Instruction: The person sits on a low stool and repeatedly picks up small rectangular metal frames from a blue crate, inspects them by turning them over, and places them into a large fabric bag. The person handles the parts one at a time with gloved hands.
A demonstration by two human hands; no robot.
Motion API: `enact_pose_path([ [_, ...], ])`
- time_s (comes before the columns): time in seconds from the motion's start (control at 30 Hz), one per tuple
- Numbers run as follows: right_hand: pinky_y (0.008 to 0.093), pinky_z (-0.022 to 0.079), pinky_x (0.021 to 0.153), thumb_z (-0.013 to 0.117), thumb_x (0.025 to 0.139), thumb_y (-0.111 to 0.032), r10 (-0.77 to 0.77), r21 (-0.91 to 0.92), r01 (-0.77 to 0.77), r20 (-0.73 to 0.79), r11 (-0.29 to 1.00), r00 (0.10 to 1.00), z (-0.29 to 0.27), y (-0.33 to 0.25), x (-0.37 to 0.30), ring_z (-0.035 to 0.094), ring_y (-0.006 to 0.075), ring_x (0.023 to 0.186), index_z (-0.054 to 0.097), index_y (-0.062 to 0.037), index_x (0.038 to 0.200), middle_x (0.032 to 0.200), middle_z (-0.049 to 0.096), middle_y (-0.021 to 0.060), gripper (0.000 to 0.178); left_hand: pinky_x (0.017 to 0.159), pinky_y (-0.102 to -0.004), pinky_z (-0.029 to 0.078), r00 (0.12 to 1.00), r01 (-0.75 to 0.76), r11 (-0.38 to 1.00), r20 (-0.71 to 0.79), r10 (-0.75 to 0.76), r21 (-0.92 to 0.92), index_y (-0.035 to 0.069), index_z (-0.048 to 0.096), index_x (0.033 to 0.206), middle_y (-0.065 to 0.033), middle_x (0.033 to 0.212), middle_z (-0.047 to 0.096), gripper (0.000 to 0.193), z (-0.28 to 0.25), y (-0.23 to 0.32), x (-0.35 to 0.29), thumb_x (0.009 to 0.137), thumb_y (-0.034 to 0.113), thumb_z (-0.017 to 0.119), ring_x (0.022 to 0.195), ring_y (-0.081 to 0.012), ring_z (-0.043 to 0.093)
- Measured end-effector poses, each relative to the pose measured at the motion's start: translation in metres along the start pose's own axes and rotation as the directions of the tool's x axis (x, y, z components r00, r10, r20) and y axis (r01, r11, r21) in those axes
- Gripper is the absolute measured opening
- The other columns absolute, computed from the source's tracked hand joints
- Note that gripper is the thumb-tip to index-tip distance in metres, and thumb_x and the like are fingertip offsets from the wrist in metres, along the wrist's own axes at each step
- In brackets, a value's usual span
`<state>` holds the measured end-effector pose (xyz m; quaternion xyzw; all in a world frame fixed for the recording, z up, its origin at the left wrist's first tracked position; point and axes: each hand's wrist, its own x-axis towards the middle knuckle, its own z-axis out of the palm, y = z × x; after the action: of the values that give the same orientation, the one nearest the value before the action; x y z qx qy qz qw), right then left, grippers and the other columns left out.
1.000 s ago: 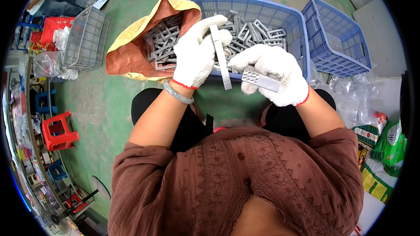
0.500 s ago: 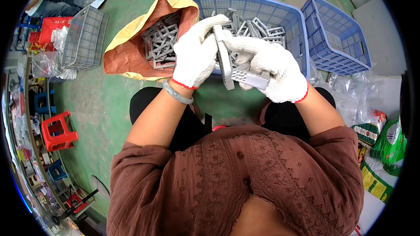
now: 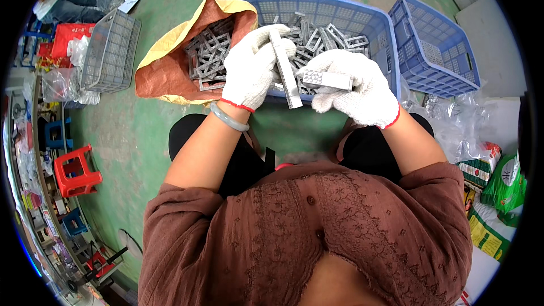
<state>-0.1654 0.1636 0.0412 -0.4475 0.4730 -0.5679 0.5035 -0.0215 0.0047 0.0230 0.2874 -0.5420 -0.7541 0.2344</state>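
Note:
In a white knitted glove with a red cuff, my left hand (image 3: 249,68) is closed on a grey metal frame piece (image 3: 287,73), held edge-up and tilted. My right hand (image 3: 360,88), gloved the same way, grips a short grey bar (image 3: 334,80) with a dimpled, patterned end. The bar's tip lies close beside the frame piece; whether they touch I cannot tell. Below my hands, many rectangular metal frames (image 3: 334,35) fill the blue plastic crate (image 3: 317,0). More such frames (image 3: 211,54) lie inside the orange-lined woven sack (image 3: 164,76) at my left.
Another blue crate (image 3: 433,39) stands to the right, clear plastic bags (image 3: 459,124) beside it. A grey crate (image 3: 110,51) and a red stool (image 3: 77,170) are on the left, near cluttered shelving (image 3: 45,192). Part of another person (image 3: 76,3) shows at the far left.
The bar in my right hand has moved up and swung more level, a little off the frame piece. My left hand has shifted slightly, lifting the frame piece up and left.

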Motion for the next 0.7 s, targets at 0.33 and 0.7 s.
enact_pose_path([
  [0.33,0.0286,0.056,0.074,0.072,0.067,0.012,-0.035,-0.011,0.034,-0.070,0.999,0.997,-0.004,0.003,0.003,0.069,0.0159,0.082,0.067,0.0039,0.113,0.097,0.067,0.0086,0.047,0.063,-0.0264,0.056,0.997,0.076,0.990,0.029,-0.074,-0.121,-0.002,0.065,0.117,-0.0072,0.090,0.069,0.028,-0.002,-0.003,0.003,0.091,0.007,0.062,0.073,-0.0150,0.067],
  [0.7,0.0286,0.056,0.079,0.066,0.082,0.009,0.080,0.258,-0.047,-0.120,0.965,0.990,0.008,-0.011,0.001,0.068,0.0137,0.088,0.059,0.0069,0.126,0.105,0.070,0.0105,0.044,0.058,-0.0255,0.054,0.997,0.062,0.991,0.046,-0.056,-0.119,-0.003,0.063,0.120,-0.0090,0.090,0.069,0.031,-0.005,-0.003,0.002,0.092,0.008,0.062,0.067,-0.0164,0.066],
])
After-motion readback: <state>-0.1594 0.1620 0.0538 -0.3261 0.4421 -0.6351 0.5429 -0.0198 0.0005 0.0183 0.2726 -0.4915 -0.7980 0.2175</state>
